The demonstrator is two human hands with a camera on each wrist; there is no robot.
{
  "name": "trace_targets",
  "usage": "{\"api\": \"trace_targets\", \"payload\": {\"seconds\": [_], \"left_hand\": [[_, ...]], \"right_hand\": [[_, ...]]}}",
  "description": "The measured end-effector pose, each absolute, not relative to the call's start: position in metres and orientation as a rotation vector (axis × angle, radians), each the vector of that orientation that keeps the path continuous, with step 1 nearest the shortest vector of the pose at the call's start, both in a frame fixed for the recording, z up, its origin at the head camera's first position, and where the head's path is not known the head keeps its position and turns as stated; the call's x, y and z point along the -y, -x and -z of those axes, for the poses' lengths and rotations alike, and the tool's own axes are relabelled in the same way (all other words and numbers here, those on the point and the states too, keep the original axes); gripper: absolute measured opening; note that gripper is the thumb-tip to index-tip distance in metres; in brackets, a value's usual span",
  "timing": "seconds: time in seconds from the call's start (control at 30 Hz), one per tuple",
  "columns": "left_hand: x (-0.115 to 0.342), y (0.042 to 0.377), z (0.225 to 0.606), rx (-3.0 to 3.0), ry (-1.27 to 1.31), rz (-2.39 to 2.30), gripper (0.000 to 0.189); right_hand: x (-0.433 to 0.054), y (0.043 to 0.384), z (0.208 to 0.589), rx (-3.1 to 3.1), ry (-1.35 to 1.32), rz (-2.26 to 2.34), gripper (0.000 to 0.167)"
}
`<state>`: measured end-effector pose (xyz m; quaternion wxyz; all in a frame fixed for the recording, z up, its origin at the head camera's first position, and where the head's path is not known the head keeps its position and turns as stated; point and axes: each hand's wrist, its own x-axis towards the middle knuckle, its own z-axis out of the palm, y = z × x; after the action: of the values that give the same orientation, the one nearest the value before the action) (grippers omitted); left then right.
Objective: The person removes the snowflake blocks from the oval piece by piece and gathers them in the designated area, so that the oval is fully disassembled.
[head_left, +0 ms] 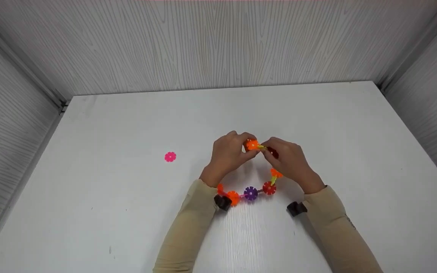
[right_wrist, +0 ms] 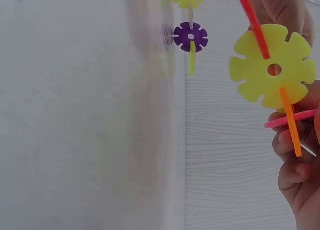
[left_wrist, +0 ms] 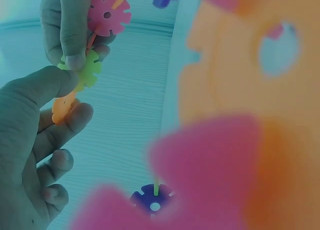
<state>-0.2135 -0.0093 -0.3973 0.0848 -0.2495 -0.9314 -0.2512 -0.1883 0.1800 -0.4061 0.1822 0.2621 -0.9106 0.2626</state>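
My left hand pinches an orange notched plastic disc between thumb and fingertips. Facing it, my right hand holds a yellow-green disc slotted into the orange one, with a dark red disc by its fingers. Both hands are raised above the white table, fingertips close together. From the held pieces hangs a chain of interlocked discs, curving below the hands: orange, yellow, a red disc, a purple disc and another orange disc. The left sleeve partly hides the chain's left part.
A single pink disc lies flat on the white table, left of my left hand. Wood-grain panels enclose the table at the back and both sides. A black wrist camera sits at each cuff.
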Motion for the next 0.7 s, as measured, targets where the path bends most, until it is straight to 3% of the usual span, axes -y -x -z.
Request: {"api": "trace_targets", "payload": {"seconds": [0.3,0.7], "left_hand": [[0.0064,0.2124,0.3973,2.753,0.658,0.666,0.041],[0.0144,0.2152,0.3948,2.775,0.755,0.800,0.030]], "right_hand": [[-0.1805,0.1876,0.4052,2.604,-0.727,-0.759,0.011],[-0.1776,0.1876,0.4053,2.605,-0.770,-0.814,0.010]]}}
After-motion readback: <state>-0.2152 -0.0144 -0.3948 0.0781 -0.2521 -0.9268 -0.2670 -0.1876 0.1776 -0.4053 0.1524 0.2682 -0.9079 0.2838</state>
